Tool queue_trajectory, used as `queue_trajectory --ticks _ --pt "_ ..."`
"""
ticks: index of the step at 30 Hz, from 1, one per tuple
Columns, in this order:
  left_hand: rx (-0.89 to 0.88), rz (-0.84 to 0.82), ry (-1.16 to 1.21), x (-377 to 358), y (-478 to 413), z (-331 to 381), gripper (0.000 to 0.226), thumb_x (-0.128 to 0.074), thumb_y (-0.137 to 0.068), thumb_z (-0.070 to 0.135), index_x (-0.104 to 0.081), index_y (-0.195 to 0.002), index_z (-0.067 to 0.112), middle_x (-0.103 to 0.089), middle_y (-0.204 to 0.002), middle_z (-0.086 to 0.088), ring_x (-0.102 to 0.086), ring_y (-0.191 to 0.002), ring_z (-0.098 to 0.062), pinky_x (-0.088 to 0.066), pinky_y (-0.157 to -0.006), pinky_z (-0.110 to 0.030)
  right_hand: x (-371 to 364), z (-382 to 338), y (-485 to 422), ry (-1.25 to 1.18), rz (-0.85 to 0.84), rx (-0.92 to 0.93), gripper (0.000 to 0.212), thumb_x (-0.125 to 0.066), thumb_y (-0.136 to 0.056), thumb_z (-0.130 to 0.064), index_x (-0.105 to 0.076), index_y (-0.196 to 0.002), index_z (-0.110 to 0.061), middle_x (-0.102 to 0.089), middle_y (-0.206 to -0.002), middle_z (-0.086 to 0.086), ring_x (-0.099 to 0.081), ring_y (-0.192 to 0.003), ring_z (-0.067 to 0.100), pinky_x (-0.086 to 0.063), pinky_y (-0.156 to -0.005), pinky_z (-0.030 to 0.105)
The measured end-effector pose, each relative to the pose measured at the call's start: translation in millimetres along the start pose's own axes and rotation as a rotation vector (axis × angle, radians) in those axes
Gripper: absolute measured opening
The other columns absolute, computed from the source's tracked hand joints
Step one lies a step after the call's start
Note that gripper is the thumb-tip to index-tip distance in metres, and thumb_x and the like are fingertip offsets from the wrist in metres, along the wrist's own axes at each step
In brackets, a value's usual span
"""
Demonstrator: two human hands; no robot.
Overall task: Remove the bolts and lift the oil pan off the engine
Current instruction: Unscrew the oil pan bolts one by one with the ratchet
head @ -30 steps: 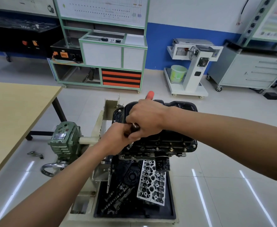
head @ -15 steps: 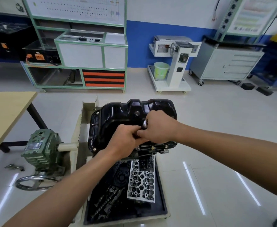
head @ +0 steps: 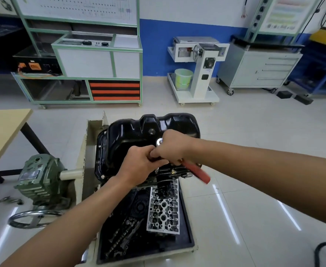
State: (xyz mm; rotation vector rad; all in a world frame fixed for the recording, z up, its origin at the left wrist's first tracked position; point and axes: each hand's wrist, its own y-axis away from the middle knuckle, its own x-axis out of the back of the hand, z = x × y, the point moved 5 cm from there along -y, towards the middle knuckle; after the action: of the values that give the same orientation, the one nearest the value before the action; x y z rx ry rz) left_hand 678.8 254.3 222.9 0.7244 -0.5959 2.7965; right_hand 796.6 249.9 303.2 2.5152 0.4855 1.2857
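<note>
The black oil pan (head: 135, 132) sits on top of the engine, which is mounted upside down on a stand. Bolts (head: 172, 171) show along its near flange. My right hand (head: 170, 149) grips a ratchet wrench with a red handle (head: 198, 173) that sticks out toward the lower right; its silver head (head: 160, 142) shows above my knuckles. My left hand (head: 139, 165) is curled around the tool's lower part, just left of my right hand, over the pan's near edge. What the socket sits on is hidden by my hands.
A black tray (head: 187, 236) below the engine holds a cylinder head (head: 163, 211) and camshafts (head: 123, 234). The stand's green gearbox (head: 40, 176) and handwheel (head: 33, 218) are at left. A wooden table (head: 0, 135) stands far left. Cabinets and a white cart (head: 196, 74) line the back wall.
The red handle has swung from pointing away behind my right hand to sticking out toward the lower right. Both hands stayed together on the tool; the camera shifted, showing more of the pan.
</note>
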Motion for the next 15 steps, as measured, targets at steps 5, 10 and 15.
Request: queue_trajectory --ticks 5,10,15 --pt "-0.019 0.014 0.032 0 -3 15 0.017 -0.08 -0.078 0.039 -0.07 -0.067 0.047 -0.068 -0.063 0.011 -0.063 -0.057 -0.01 -0.052 -0.057 -0.034 -12 10 1 -0.486 0.058 -0.194 0.025 -0.059 -0.096 -0.015 -0.052 -0.073 -0.007 -0.04 -0.037 0.003 -0.031 -0.027 0.01 -0.03 -0.036 0.013" --pt "0.047 -0.114 0.051 -4 -7 8 0.032 -0.084 -0.084 0.025 -0.071 -0.068 0.049 -0.069 -0.065 0.014 -0.063 -0.061 -0.005 -0.054 -0.065 -0.028 10 -1 1 0.218 0.024 0.121 0.039 -0.072 -0.087 -0.033 -0.053 -0.063 -0.009 -0.053 -0.053 0.004 -0.049 -0.045 0.019 -0.039 -0.042 0.027" --pt "0.131 -0.276 -0.002 0 -2 -1 0.017 -0.085 -0.082 0.031 -0.074 -0.07 0.026 -0.072 -0.069 0.009 -0.062 -0.062 -0.007 -0.051 -0.062 -0.025 3 -35 14 1.133 -0.009 0.698 0.031 -0.071 -0.085 -0.05 -0.061 -0.083 -0.021 -0.043 -0.066 -0.008 -0.045 -0.051 0.012 -0.029 -0.045 0.025"
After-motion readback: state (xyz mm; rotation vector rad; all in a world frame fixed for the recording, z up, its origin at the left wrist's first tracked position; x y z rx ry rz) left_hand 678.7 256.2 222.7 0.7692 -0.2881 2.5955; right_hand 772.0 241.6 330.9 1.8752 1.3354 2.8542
